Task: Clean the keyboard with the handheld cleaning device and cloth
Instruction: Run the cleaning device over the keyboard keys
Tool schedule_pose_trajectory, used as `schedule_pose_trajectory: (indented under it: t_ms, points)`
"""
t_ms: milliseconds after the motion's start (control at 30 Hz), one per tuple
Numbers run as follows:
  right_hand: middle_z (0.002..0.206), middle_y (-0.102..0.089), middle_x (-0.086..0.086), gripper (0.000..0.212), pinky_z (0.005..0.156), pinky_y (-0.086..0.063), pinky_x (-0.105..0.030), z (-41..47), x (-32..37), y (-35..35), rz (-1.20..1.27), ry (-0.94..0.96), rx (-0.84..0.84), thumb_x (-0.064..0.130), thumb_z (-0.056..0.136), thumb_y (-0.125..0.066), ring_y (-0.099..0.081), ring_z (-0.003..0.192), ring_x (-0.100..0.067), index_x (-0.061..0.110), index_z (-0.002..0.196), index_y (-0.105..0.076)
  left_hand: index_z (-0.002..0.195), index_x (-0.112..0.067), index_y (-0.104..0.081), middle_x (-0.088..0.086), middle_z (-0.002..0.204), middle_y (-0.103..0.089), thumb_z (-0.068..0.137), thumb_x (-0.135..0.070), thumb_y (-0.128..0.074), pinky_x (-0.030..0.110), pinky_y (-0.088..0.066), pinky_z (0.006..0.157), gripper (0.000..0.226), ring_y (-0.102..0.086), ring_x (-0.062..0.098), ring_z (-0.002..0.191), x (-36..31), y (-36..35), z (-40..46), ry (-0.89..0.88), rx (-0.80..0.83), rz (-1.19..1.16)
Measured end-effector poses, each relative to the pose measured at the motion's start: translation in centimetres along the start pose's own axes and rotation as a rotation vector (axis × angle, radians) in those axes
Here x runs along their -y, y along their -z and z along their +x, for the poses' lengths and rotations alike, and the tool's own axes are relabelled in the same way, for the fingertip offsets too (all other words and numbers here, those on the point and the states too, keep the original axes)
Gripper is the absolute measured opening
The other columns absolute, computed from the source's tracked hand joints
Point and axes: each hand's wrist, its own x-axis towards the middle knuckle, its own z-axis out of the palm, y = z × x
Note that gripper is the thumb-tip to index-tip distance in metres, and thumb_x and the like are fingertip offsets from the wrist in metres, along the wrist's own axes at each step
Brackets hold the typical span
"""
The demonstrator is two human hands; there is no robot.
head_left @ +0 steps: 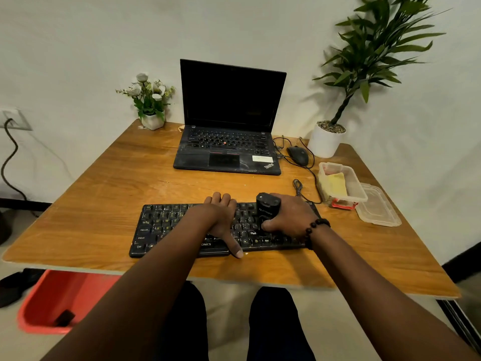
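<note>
Writing: the laptop (229,142) at upper centre reads "ThinkPad" on its palm rest; the keyboard (182,230) shows "ONICS" on its near edge, the rest hidden by the arm, and key legends such as "Ctrl" and "Shift"; the print on the cleaner (266,208) is too small to read.
Keyboard: lower centre of the frame on the table (104,191), long axis running left to right, near edge toward the person.
Cleaner: black, standing upright on the keyboard's right half, top end tilted slightly away.
Right hand (289,217): fingers and thumb wrapped round the cleaner.
Left hand (221,217): lies flat on the keyboard's middle, fingers straight, thumb reaching over the near edge.
Cloth (337,186): yellow, inside the clear box (356,191) at right of the keyboard.
</note>
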Motion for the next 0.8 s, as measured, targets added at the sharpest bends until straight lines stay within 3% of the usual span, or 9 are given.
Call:
schedule_pose_trajectory:
  t_ms: [233, 333, 400, 533, 667, 800]
  points:
    - [0.095, -0.066, 0.005, 0.039, 0.076, -0.053, -0.033, -2.2, -1.0, -1.6, 0.354, -0.247, -0.227, 0.033, 0.071, -0.078, -0.062, 0.089, -0.016, 0.024, 0.104, -0.059, 0.154, -0.011, -0.010, 0.006, 0.151, -0.016, 0.053, -0.082, -0.074, 0.050, -0.023, 0.117, 0.139, -0.017, 0.031, 0.138, 0.1, -0.1, 0.1, -0.023, -0.028, -0.004]
    - [0.097, -0.066, 0.010, 0.048, 0.077, -0.054, -0.034, -3.7, 0.2, -3.8, 0.320, -0.211, -0.328, 0.037, 0.069, -0.077, -0.062, 0.091, -0.014, 0.031, 0.112, -0.059, 0.154, -0.011, -0.012, 0.007, 0.151, -0.017, 0.053, -0.082, -0.074, 0.050, -0.023, 0.117, 0.138, -0.017, 0.031, 0.137, 0.3, 0.0, 0.1, -0.015, -0.029, -0.004]
    - [0.097, -0.067, 0.011, 0.052, 0.077, -0.054, -0.035, -4.2, 0.3, -4.2, 0.297, -0.173, -0.323, 0.039, 0.066, -0.077, -0.062, 0.090, -0.014, 0.032, 0.114, -0.059, 0.153, -0.010, -0.013, 0.008, 0.151, -0.017, 0.053, -0.082, -0.074, 0.050, -0.022, 0.117, 0.137, -0.017, 0.032, 0.138, 0.4, 0.0, 0.1, -0.011, -0.024, 0.000]
    - [0.095, -0.067, 0.009, 0.038, 0.081, -0.055, -0.038, -5.4, -1.2, -3.8, 0.470, -0.243, -0.210, 0.033, 0.068, -0.080, -0.062, 0.089, -0.013, 0.029, 0.101, -0.061, 0.153, -0.009, -0.010, 0.007, 0.155, -0.013, 0.055, -0.081, -0.074, 0.051, -0.020, 0.118, 0.137, -0.013, 0.034, 0.141, -0.1, -0.3, -0.1, -0.016, -0.008, 0.004]
    - [0.094, -0.066, 0.009, 0.034, 0.085, -0.053, -0.037, -5.8, -1.9, -3.9, 0.750, -0.384, -0.419, 0.028, 0.069, -0.081, -0.062, 0.093, -0.016, 0.032, 0.095, -0.060, 0.154, -0.009, -0.008, 0.007, 0.158, -0.009, 0.055, -0.081, -0.074, 0.052, -0.017, 0.119, 0.139, -0.010, 0.036, 0.143, -0.4, 0.3, 0.1, -0.028, -0.024, -0.012]
    - [0.080, -0.058, 0.018, 0.031, 0.071, -0.045, -0.026, -6.9, 0.6, -5.8, 0.613, -0.363, -0.474, 0.030, 0.069, -0.079, -0.060, 0.084, -0.012, 0.033, 0.087, -0.055, 0.154, -0.009, -0.008, 0.010, 0.157, -0.010, 0.054, -0.081, -0.074, 0.051, -0.018, 0.119, 0.140, -0.010, 0.036, 0.143, 0.1, -0.2, -0.2, -0.007, -0.015, -0.011]
